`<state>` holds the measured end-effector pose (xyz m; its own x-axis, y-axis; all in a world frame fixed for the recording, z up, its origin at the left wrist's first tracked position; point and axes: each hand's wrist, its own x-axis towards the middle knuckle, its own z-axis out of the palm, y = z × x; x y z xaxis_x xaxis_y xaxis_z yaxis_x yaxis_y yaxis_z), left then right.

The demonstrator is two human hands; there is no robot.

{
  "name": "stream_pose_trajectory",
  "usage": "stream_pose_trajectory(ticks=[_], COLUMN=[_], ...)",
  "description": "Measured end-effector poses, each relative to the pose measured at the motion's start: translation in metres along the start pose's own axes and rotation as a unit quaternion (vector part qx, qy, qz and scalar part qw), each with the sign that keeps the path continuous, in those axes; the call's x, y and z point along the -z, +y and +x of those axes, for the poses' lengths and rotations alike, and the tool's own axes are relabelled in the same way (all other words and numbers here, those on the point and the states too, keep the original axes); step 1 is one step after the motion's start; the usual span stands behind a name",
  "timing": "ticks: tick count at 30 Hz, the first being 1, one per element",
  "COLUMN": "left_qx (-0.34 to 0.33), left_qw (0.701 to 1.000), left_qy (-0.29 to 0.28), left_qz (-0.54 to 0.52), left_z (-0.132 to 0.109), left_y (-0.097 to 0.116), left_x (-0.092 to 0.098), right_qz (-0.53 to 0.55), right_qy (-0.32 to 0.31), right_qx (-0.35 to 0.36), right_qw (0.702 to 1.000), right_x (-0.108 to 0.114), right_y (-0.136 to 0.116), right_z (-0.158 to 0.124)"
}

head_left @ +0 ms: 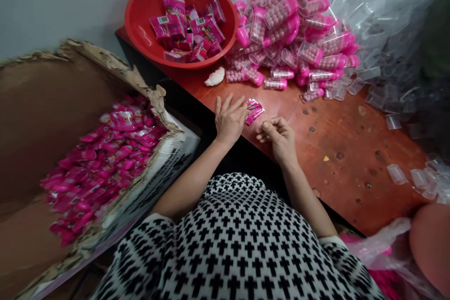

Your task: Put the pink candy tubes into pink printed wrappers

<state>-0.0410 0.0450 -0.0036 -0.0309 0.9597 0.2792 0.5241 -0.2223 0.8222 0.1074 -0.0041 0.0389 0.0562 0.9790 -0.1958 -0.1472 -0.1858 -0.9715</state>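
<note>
My left hand (229, 118) lies flat on the red-brown table (337, 150), fingers stretched out, its fingertips touching a small pink wrapper packet (253, 110). Just right of it, my right hand (278, 135) rests on the table with the fingers curled in and the thumb against them; nothing shows in it. A heap of clear tubes with pink caps, filled with pink beads (291, 37), lies farther back. A red bowl (144, 18) holding several pink packets stands at the back left.
A torn cardboard box (52, 117) full of pink wrapped pieces (101, 164) sits at my left. Loose clear empty tubes (393, 89) and clear plastic bags cover the right and back. A white crumpled scrap (214, 77) lies near the bowl.
</note>
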Motion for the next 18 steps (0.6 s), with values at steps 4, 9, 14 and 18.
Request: stream_pose_trajectory(ticks=[4,9,14,18], left_qx=[0.018,0.040,0.206,0.309], left_qw=[0.998,0.988,0.910,0.825], left_qy=[0.036,0.033,-0.024,-0.125], left_qz=[-0.058,-0.145,-0.358,-0.457], left_z=[-0.004,-0.014,-0.017,-0.014], left_y=[0.005,0.027,0.040,0.041], left_x=[-0.001,0.009,0.029,0.042], right_qz=[-0.006,0.062,0.077,0.038], right_qy=[0.047,0.022,-0.031,-0.068], right_qx=[0.041,0.031,0.004,-0.001], right_qw=[0.998,0.997,0.997,0.997], right_x=[-0.004,-0.012,-0.012,-0.013], right_y=[0.003,0.002,-0.017,-0.023], right_z=[0.017,0.036,0.039,0.043])
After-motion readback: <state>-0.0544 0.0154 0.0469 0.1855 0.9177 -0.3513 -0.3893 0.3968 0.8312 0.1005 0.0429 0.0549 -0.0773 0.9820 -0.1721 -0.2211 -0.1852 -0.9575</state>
